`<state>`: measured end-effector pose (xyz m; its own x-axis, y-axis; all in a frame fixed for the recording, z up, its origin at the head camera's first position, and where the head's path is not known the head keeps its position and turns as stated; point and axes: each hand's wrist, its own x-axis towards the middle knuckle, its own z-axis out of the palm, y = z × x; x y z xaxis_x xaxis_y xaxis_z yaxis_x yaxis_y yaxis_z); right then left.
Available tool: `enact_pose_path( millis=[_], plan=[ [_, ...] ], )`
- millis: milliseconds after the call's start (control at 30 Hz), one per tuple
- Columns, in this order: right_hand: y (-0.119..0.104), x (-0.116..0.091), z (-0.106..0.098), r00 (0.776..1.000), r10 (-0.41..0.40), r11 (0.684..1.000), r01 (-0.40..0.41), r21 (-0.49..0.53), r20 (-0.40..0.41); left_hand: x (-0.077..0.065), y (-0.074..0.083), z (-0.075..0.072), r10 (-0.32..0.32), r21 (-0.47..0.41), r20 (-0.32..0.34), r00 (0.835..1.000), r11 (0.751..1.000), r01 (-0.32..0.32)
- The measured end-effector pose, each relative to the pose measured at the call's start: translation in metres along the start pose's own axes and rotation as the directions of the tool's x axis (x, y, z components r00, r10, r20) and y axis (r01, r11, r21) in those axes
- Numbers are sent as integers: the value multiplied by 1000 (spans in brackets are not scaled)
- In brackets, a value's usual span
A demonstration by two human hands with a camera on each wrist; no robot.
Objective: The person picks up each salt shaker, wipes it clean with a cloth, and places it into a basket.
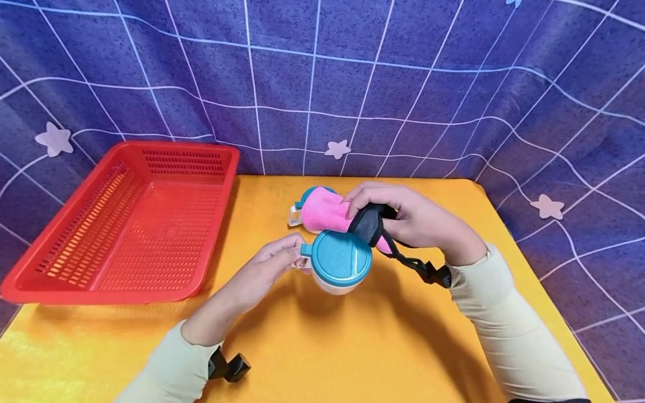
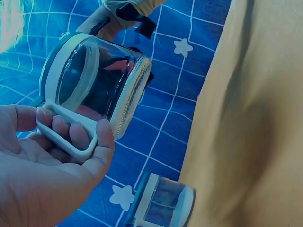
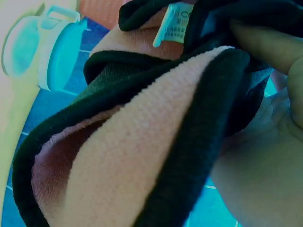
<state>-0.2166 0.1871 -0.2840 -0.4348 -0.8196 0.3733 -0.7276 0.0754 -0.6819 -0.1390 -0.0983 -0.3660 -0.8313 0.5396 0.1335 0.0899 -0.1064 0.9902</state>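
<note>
The big red basket (image 1: 126, 224) sits far off to the left of both hands. The right hand (image 1: 418, 218) is bunched around a pink cloth (image 1: 327, 212) with a black edge. The left hand (image 1: 267, 268) curls its fingers through the handle of a glass jar (image 1: 339, 263) with a teal lid. It looks like wiping time: next the cloth must reach the jar, just below the right hand.
</note>
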Motion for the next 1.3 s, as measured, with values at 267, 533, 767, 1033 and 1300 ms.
enact_pose_path(
  millis=[267,533,767,1033,1300],
  plan=[
    [17,-1,5,995,93,991,-96,97,42,-2,3,1,-5,50,9,1000,999,4],
    [37,-5,13,976,189,965,-205,161,110,-2,2,3,1,64,14,1000,998,-2],
    [24,-4,8,975,209,972,-216,89,80,0,1,2,-5,59,5,1000,998,4],
    [-4,9,-4,982,136,990,-131,-44,130,1,1,2,-11,103,-7,1000,995,12],
    [-1,17,-2,976,107,991,-90,-96,190,0,3,6,15,113,28,1000,993,-18]
  ],
)
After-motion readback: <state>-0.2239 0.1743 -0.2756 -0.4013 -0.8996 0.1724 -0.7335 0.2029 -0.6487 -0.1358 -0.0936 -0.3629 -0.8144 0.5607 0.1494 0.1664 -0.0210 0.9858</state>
